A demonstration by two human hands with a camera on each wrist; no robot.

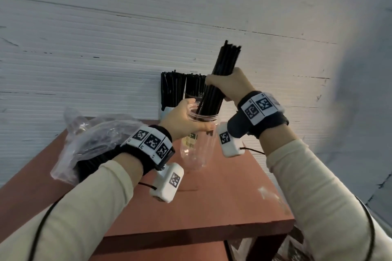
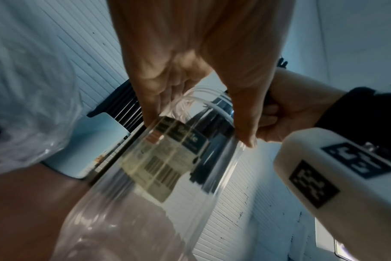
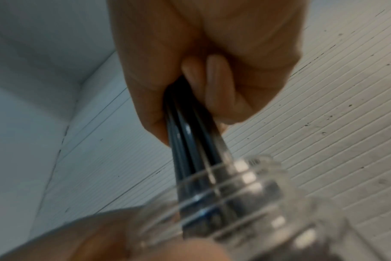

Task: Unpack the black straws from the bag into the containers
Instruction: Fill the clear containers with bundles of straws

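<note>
My right hand (image 1: 224, 85) grips a thick bundle of black straws (image 1: 224, 63), tilted, with its lower ends just inside the mouth of a clear plastic jar (image 1: 197, 148). My left hand (image 1: 186, 121) holds that jar by its threaded neck, lifted off the red-brown table (image 1: 222, 197). In the left wrist view the fingers (image 2: 246, 127) curl round the jar (image 2: 159, 176), which has a barcode label. The right wrist view shows the straws (image 3: 185, 134) running from my fist (image 3: 203, 74) into the jar mouth (image 3: 246, 190). A clear plastic bag (image 1: 91, 137) with more black straws lies on the table's left side.
Two containers full of black straws (image 1: 171, 89) stand at the table's back edge against the white ribbed wall (image 1: 106, 48). The table's front edge (image 1: 191, 233) is near me. White camera units hang under both wrists.
</note>
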